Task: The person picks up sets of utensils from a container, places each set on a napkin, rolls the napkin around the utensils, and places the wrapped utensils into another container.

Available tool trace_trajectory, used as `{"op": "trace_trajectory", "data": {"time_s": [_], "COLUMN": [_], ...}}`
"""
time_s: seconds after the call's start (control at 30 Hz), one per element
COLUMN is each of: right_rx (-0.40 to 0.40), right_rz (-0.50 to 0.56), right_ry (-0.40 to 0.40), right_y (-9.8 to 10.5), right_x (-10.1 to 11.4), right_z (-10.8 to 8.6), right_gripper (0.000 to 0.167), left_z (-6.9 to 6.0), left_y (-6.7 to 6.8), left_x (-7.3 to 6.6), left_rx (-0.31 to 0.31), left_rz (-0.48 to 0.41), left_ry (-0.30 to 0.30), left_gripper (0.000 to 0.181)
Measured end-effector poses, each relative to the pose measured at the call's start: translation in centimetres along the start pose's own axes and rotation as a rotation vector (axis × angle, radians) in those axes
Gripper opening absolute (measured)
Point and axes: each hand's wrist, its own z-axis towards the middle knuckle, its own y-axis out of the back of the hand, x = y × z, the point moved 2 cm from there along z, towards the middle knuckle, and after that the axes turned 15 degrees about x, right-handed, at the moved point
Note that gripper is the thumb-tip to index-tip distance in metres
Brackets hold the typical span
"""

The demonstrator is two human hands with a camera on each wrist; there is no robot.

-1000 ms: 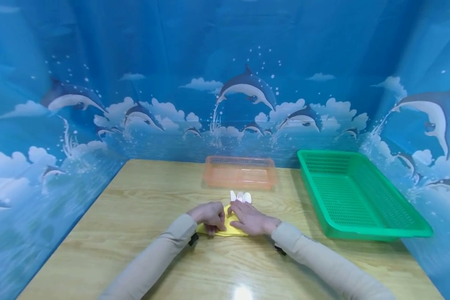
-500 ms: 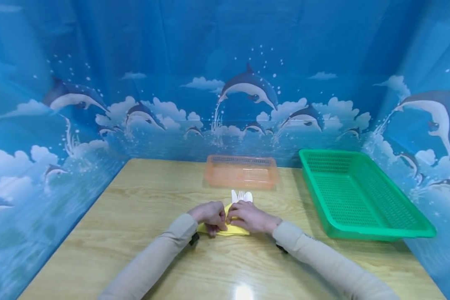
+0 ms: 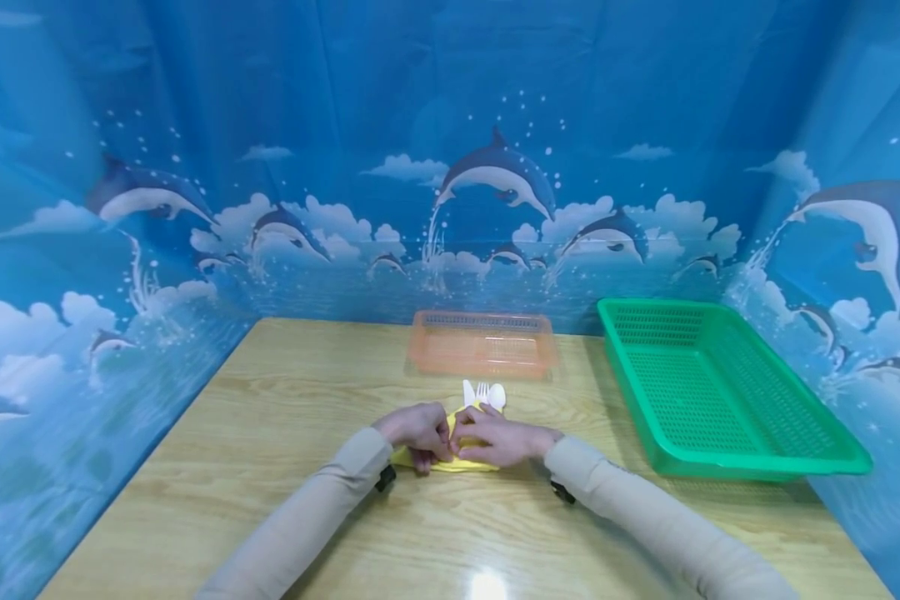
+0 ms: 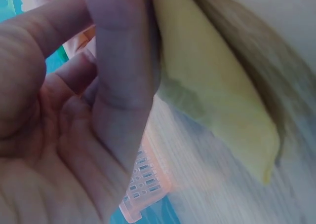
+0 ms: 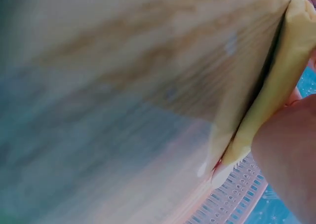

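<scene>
A folded yellow napkin (image 3: 461, 466) lies on the table under both hands, partly hidden by them. From its far end stick out the white tips of a plastic knife (image 3: 468, 392), a fork (image 3: 483, 391) and a spoon (image 3: 497, 396); their handles are covered. My left hand (image 3: 423, 433), fingers curled down, pinches the napkin's left part. In the left wrist view a pointed napkin flap (image 4: 217, 86) extends past those fingers. Close beside it, my right hand (image 3: 498, 438) has bent fingers gripping the napkin's middle. The napkin's rolled edge (image 5: 276, 81) shows in the right wrist view.
An orange-pink basket (image 3: 483, 369) stands behind the cutlery at the table's back edge. To the right sits a large green basket (image 3: 757, 468). The wooden table (image 3: 285, 433) meets a blue dolphin-print curtain (image 3: 330, 167) at the back and sides.
My right hand, flatter over the napkin and cutlery before, has drawn back slightly toward the left hand and curled its fingers. More yellow napkin shows below the cutlery. My left hand has stayed nearly still.
</scene>
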Motion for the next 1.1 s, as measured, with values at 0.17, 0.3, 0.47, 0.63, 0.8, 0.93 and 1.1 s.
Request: {"op": "trace_trajectory", "data": {"time_s": [0.17, 0.3, 0.47, 0.63, 0.8, 0.93, 1.1], "right_rx": [0.022, 0.031, 0.029, 0.026, 0.023, 0.031, 0.032], "right_rz": [0.012, 0.015, 0.003, -0.022, -0.027, -0.019, -0.008], "right_ry": [-0.002, -0.023, -0.041, -0.045, -0.052, -0.068, -0.082], "right_y": [0.1, 0.0, -0.1, -0.2, -0.2, -0.1, -0.1], "right_x": [0.2, 0.2, 0.3, 0.4, 0.3, 0.5, 0.6], "right_z": [-0.1, 0.1, 0.3, 0.3, 0.3, 0.3, 0.3], "right_gripper": [0.020, 0.020, 0.020, 0.023, 0.022, 0.020, 0.015], "left_z": [-0.1, -0.3, -1.0, -1.4, -1.4, -1.0, -0.5], "left_y": [0.2, 0.7, 1.4, 1.4, 1.2, 1.1, 0.8], "left_x": [0.0, 0.2, 0.3, 0.2, 0.0, 0.0, -0.1], "left_rx": [0.005, -0.056, -0.229, -0.263, -0.223, -0.209, -0.209], "left_rz": [0.025, 0.124, 0.266, 0.309, 0.343, 0.311, 0.241], "left_ry": [0.003, 0.024, 0.109, 0.208, 0.243, 0.191, 0.111], "left_gripper": [0.016, 0.024, 0.036, 0.043, 0.045, 0.047, 0.042]}}
